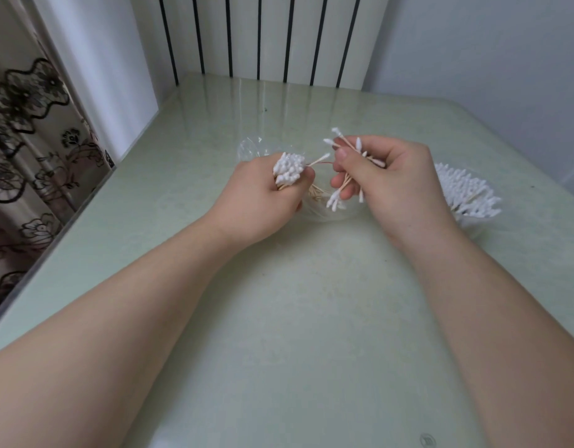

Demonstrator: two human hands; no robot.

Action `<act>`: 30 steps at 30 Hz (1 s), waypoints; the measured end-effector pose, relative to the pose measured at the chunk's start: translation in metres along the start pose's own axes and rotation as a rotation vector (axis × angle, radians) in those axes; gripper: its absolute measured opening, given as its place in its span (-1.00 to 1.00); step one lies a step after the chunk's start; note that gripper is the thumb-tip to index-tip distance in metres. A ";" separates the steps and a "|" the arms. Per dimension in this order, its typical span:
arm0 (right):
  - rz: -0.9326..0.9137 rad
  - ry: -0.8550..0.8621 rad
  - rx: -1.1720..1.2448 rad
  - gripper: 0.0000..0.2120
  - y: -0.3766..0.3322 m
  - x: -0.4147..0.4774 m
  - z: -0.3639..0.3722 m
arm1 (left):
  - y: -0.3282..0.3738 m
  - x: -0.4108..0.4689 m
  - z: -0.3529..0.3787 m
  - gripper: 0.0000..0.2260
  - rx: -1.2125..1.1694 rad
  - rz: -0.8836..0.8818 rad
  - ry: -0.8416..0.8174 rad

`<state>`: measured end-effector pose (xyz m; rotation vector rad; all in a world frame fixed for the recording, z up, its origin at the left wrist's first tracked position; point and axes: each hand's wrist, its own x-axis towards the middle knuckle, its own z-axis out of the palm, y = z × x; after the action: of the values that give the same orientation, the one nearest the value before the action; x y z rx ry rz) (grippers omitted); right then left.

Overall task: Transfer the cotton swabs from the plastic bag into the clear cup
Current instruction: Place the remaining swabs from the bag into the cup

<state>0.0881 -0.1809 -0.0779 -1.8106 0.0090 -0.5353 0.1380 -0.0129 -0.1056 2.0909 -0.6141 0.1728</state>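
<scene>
Pale green and glossy, the wide laminate surface point(311, 318) is carrying everything in view, reaching back to a white wall panel with black vertical stripes point(263, 37) and, on the left, a cream curtain with black floral print point(27, 140).

Two bare forearms are stretching in from the bottom corners and meeting near the middle. The left hand point(263, 202) is curling its fingers point(303, 176) tightly around a thick bundle of wooden-stemmed cotton swabs point(289, 169); the long axis of that bundle is running roughly upright, the white tips pointing up and slightly toward the camera, while one loose swab is sticking out sideways to the right. The right hand point(392, 185) is bending its fingers point(347, 163) partway closed on a looser handful of cotton swabs point(344, 185), pinched between thumb and forefingers; these are lying crossed and fanned, some tips pointing up and left above the thumb, others pointing down below the fingers.

Beneath and behind both hands, a crumpled clear plastic bag point(250, 147) is lying on the surface, with more swabs showing through it between the hands.

Just right of the right hand, the clear cup point(473, 227) is standing packed with swabs, their white tips bristling upward and outward; its wall is hard to make out.
</scene>
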 end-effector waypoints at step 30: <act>0.159 0.026 0.187 -0.92 0.004 0.003 0.002 | 0.002 -0.003 -0.001 -0.69 -0.456 -0.030 -0.307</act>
<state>0.0928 -0.1808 -0.0810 -1.6049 0.1161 -0.4326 0.1343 -0.0125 -0.1045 1.6899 -0.7268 -0.2883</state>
